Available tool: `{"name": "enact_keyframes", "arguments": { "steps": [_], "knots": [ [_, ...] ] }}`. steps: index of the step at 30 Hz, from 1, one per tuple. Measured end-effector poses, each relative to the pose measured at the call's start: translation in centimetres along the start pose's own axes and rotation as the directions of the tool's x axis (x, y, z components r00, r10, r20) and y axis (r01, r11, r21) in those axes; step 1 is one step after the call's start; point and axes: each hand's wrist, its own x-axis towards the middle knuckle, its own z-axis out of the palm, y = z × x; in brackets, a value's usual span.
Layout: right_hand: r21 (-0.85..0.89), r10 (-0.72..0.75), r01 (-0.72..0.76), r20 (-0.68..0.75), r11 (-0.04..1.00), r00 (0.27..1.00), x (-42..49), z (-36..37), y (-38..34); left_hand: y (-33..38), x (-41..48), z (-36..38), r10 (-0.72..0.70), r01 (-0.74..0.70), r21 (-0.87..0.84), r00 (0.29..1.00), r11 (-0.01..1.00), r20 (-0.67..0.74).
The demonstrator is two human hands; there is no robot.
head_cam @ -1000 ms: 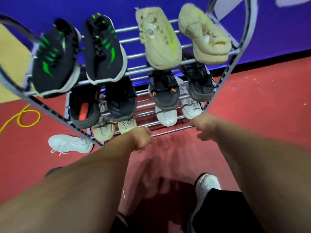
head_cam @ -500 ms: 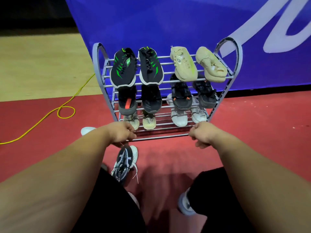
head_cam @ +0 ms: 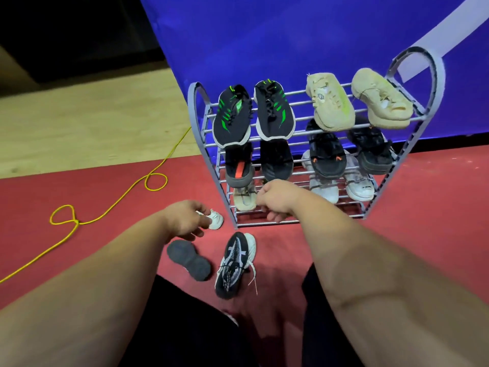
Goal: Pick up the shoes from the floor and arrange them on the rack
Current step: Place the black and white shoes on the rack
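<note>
Downward, left hand (head_cam: 189,221) hovers by white shoe (head_cam: 216,220); right hand (head_cam: 275,200) curls before rack (head_cam: 191,107).

Grey metal wire shoe rack (head_cam: 420,49), loaded with pairs, on a red floor.
The left hand (head_cam: 186,219) reaches over a small white sneaker (head_cam: 217,221) beside the rack. The right hand (head_cam: 275,201), fingers curled, is before the lowest tier. A black-and-white laced sneaker (head_cam: 235,263) and an upturned dark grey shoe (head_cam: 189,259) lie nearer the person.
</note>
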Motion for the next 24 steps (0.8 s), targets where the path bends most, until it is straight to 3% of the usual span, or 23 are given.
{"name": "enact_keyframes", "arguments": {
  "steps": [5,10,13,18,22,24],
  "knots": [
    [-0.060,-0.012,0.015,0.063,0.998,0.998,2.2,2.8,-1.6,-5.2,-0.7,-2.6,-0.112,0.101,-0.108,0.989,0.989,-0.094],
    [-0.130,0.011,0.005,0.125,0.991,0.992,4.5,5.8,-2.6,-10.0,0.4,-2.2,-0.185,0.175,-0.120,0.980,0.977,-0.079],
    [-0.182,0.048,-0.018,0.157,0.983,0.986,6.8,7.8,-2.5,-11.5,2.6,-2.1,-0.180,0.179,-0.026,0.983,0.983,-0.033],
    [-0.272,0.129,-0.072,0.196,0.960,0.972,10.9,11.2,-0.7,-12.4,7.5,-2.3,-0.150,0.149,-0.066,0.989,0.987,-0.014],
    [-0.464,0.223,-0.094,0.231,0.881,0.947,13.2,12.6,2.6,-15.0,10.6,-1.6,-0.161,0.160,0.037,0.987,0.986,0.005],
    [-0.523,0.290,-0.128,0.241,0.843,0.926,14.4,12.8,3.6,-16.5,12.3,-0.7,-0.177,0.177,0.005,0.984,0.984,-0.029]
  ]
}}
